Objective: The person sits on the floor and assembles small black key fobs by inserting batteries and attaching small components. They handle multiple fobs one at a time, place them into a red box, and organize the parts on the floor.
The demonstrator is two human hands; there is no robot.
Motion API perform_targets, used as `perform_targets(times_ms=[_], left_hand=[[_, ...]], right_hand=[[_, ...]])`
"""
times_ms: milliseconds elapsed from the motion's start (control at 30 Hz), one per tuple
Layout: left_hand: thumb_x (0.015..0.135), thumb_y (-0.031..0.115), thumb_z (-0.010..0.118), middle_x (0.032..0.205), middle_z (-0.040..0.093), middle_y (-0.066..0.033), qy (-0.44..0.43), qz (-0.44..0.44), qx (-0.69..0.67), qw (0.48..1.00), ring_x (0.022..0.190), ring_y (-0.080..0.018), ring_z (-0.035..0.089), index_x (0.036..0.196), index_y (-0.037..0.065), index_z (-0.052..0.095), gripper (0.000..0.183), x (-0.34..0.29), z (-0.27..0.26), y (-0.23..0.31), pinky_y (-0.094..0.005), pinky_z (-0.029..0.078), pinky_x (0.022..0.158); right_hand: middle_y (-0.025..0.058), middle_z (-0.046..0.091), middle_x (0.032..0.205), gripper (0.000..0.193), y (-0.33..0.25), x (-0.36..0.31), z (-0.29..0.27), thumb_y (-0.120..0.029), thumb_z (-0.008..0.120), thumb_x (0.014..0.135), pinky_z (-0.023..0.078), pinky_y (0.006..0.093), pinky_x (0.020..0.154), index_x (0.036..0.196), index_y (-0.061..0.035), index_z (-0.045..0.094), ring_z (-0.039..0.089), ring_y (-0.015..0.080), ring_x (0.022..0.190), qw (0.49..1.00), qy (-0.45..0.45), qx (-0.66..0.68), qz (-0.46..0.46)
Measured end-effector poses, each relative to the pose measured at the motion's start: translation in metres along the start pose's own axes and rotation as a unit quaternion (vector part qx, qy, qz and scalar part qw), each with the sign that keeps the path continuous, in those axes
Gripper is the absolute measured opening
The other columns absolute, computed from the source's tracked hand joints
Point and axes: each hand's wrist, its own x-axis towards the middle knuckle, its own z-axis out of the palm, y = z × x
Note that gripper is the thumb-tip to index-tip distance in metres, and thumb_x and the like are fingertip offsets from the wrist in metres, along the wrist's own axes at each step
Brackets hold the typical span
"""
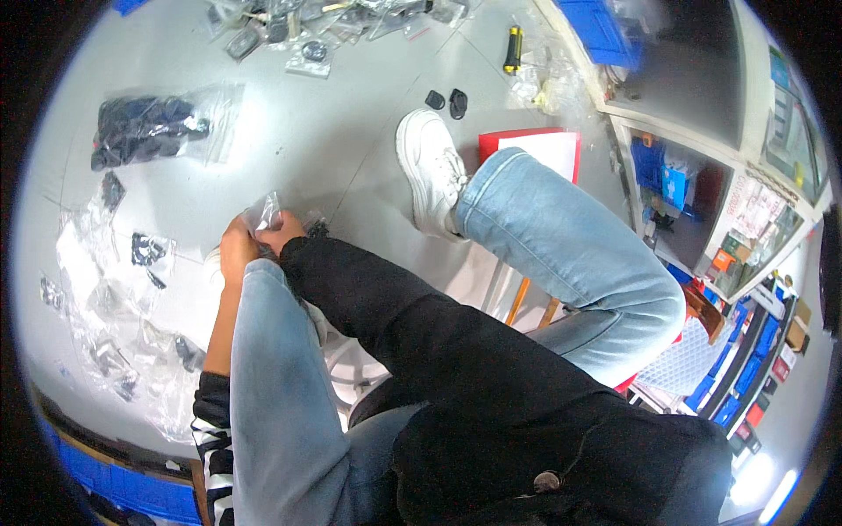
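My left hand (235, 250) and my right hand (282, 233) meet above my left knee and both pinch a small clear plastic bag (262, 210). A small dark part (316, 230) shows just right of my right hand; I cannot tell whether it is held. My right arm wears a black sleeve, my left a striped cuff. My legs in blue jeans stretch over the grey floor (333, 123), and my right foot wears a white shoe (430, 171).
Several clear bags with dark parts lie at the left (114, 351). A larger bag of black parts (149, 130) lies far left. More bags (307, 26) at the top, a yellow-black tool (512, 48), a red-edged white sheet (548, 149), shelves (702, 202) at right.
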Motion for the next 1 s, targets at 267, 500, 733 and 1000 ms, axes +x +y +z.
perform_targets(times_ms=[267,500,733,1000], left_hand=[[0.066,-0.002,0.051,0.079,0.059,-0.0214,0.016,-0.039,-0.094,0.995,0.074,-0.0355,0.058,0.09,0.0,0.055,0.025,0.008,-0.016,-0.003,-0.0372,0.045,0.063],[0.067,-0.005,0.049,0.092,0.056,-0.0156,0.119,0.017,-0.036,0.992,0.085,-0.0306,0.054,0.092,0.003,0.059,0.028,-0.018,-0.036,-0.005,-0.0343,0.043,0.076],[0.065,0.014,0.062,0.087,0.055,-0.0058,0.068,0.061,0.2,0.975,0.084,-0.0219,0.052,0.086,0.009,0.056,0.023,-0.017,-0.026,0.006,-0.0356,0.041,0.068],[0.073,0.012,0.047,0.088,0.05,-0.0066,0.101,0.124,0.233,0.959,0.085,-0.0219,0.051,0.08,0.007,0.053,0.01,-0.002,-0.007,0.003,-0.0362,0.042,0.068]], right_hand=[[0.0176,0.06,0.087,0.038,-0.022,0.006,0.013,-0.021,0.065,0.06,0.046,0.0353,0.074,0.092,-0.002,0.059,0.058,0.0305,0.08,0.995,-0.068,-0.07,0.037],[0.0117,0.061,0.081,0.017,-0.034,0.005,-0.031,-0.017,0.059,0.068,0.044,0.0396,0.062,0.079,-0.0045,0.06,0.058,0.0254,0.074,0.988,-0.108,-0.096,-0.055],[0.0113,0.056,0.086,0.023,-0.114,0.058,-0.313,-0.023,0.058,0.073,0.043,0.0401,0.075,0.088,-0.007,0.056,0.053,0.0278,0.085,0.798,0.208,-0.438,-0.358],[0.0124,0.053,0.093,0.031,-0.12,0.103,-0.562,-0.018,0.056,0.078,0.046,0.0416,0.073,0.104,-0.0054,0.047,0.051,0.0271,0.088,0.866,0.487,0.018,-0.113]])
